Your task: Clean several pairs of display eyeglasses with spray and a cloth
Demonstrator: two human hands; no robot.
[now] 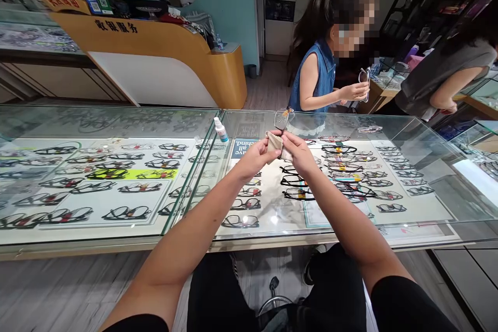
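Observation:
Both my hands meet above the glass display case. My left hand is closed on a small beige-grey cloth, pinched between thumb and fingers. My right hand is closed right beside it, touching the cloth. A pair of dark-rimmed eyeglasses sticks up from between the hands, one lens showing, with an orange mark on it. The right fingers seem to grip the eyeglasses; their other lens is hidden by the cloth and fingers. A white spray bottle with a blue base stands on the glass left of my hands.
Rows of eyeglass frames lie in the case. Across the counter a person in a sleeveless denim top holds another pair of glasses. Another person in grey leans at the right. Behind stands a wooden cashier desk.

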